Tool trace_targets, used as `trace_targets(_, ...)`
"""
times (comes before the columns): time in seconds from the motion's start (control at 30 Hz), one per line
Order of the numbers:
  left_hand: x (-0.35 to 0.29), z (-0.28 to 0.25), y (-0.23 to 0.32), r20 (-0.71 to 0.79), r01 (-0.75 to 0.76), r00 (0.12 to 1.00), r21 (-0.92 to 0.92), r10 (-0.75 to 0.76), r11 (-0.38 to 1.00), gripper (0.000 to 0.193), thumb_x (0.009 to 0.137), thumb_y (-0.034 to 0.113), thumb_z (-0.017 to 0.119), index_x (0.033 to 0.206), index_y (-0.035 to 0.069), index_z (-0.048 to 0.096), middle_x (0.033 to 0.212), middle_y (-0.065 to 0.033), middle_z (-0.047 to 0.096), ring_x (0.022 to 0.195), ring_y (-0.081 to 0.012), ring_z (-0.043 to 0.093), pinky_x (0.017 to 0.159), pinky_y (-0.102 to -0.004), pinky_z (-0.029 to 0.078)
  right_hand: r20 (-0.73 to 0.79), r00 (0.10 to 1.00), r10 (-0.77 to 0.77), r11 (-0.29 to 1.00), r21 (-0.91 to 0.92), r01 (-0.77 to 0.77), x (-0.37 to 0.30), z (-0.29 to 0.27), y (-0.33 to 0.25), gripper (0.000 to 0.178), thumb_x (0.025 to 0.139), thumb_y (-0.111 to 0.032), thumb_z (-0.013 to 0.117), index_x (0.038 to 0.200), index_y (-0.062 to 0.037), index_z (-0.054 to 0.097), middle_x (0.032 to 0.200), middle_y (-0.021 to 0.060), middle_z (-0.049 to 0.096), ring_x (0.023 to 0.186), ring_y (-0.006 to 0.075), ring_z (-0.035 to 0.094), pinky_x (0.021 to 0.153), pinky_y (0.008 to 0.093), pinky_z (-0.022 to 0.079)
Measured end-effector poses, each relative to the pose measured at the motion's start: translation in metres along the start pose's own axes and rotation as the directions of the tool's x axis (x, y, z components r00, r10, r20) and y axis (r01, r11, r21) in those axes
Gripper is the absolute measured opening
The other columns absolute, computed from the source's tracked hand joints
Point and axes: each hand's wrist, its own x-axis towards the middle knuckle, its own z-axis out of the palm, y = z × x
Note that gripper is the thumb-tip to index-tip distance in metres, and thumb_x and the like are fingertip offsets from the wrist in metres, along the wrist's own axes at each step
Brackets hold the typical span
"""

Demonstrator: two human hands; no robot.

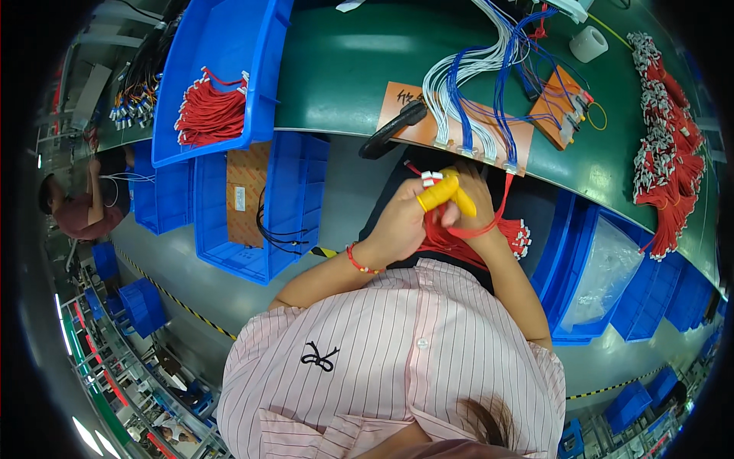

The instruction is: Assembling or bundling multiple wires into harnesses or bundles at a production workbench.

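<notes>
Close together at the table's front edge, both my hands wear yellow finger covers. My left hand (399,220) is closed around a red cable, with small white connectors (432,178) showing above its thumb. My right hand (472,191) is bent inward against it, its fingers also closed on the cable; the fingertips are partly hidden. One red cable (505,200) loops past my right wrist up to a socket at the front edge of an orange board (417,131). On my lap, below the hands, rests a bundle of red cables (466,249) with white connector ends.
White and blue wires (466,69) run to the orange board, beside a black handle-like object (394,130). A smaller orange block (556,115) and a white roll (588,44) lie right. Red cables fill a blue tray (264,84) and a heap (665,145). Blue bins (287,183) stand below; a person (84,206) sits far left.
</notes>
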Motion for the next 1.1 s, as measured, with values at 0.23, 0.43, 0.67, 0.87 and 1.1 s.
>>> trace_targets(0.23, -0.029, -0.013, -0.008, 0.088, 0.315, 0.948, -0.398, -0.305, 0.862, 0.034, 0.101, 0.029, 0.043, 0.082, 0.003, 0.052, 0.056, 0.0056, 0.030, 0.048, -0.0071, 0.025, 0.046, -0.0248, 0.021, 0.159, 0.919, 0.360, 0.761, 0.520, -0.388, -0.004, -0.026, -0.014, 0.015, 0.089, -0.012, 0.063, 0.092, 0.0024, 0.059, 0.082, 0.0087, 0.061, 0.074, 0.0162, 0.060, 0.070, 0.0296, 0.048)
trace_targets(0.43, -0.021, -0.009, -0.004, 0.232, 0.447, 0.894, -0.488, -0.382, 0.750, 0.035, 0.101, 0.030, 0.041, 0.079, 0.004, 0.050, 0.058, 0.0064, 0.027, 0.049, -0.0050, 0.024, 0.045, -0.0228, 0.019, 0.279, 0.869, 0.409, 0.423, 0.786, -0.451, -0.018, -0.051, -0.021, 0.013, 0.092, -0.010, 0.060, 0.098, 0.0007, 0.055, 0.083, 0.0040, 0.060, 0.075, 0.0101, 0.057, 0.071, 0.0236, 0.047)
trace_targets(0.67, -0.016, 0.004, -0.021, 0.323, 0.540, 0.842, -0.491, -0.433, 0.684, 0.037, 0.102, 0.033, 0.040, 0.080, 0.006, 0.050, 0.058, 0.0068, 0.029, 0.048, -0.0049, 0.025, 0.045, -0.0216, 0.020, 0.052, 0.865, 0.500, 0.517, 0.783, -0.346, -0.024, -0.052, -0.027, 0.013, 0.090, -0.005, 0.062, 0.100, 0.0006, 0.055, 0.083, 0.0037, 0.060, 0.073, 0.0085, 0.057, 0.070, 0.0230, 0.048)
trace_targets(0.87, -0.028, 0.008, -0.036, 0.379, 0.641, 0.767, -0.423, -0.517, 0.641, 0.027, 0.101, 0.030, 0.046, 0.089, 0.007, 0.053, 0.061, 0.0056, 0.033, 0.049, -0.0051, 0.028, 0.046, -0.0231, 0.023, -0.097, 0.912, 0.398, 0.736, 0.627, -0.254, -0.021, -0.055, -0.028, 0.010, 0.088, -0.001, 0.063, 0.095, 0.0003, 0.056, 0.075, 0.0022, 0.059, 0.064, 0.0046, 0.054, 0.057, 0.0186, 0.043)
trace_targets(1.1, -0.012, 0.002, -0.005, -0.235, 0.005, 0.972, -0.015, -0.009, 1.000, 0.026, 0.100, 0.019, 0.048, 0.113, -0.002, 0.055, 0.070, 0.0045, 0.043, 0.050, -0.0009, 0.028, 0.045, -0.0203, 0.020, -0.216, 0.947, 0.236, 0.929, 0.337, -0.155, -0.020, -0.065, -0.038, 0.014, 0.081, 0.000, 0.068, 0.092, -0.0018, 0.059, 0.073, 0.0056, 0.055, 0.054, 0.0109, 0.052, 0.050, 0.0234, 0.041)
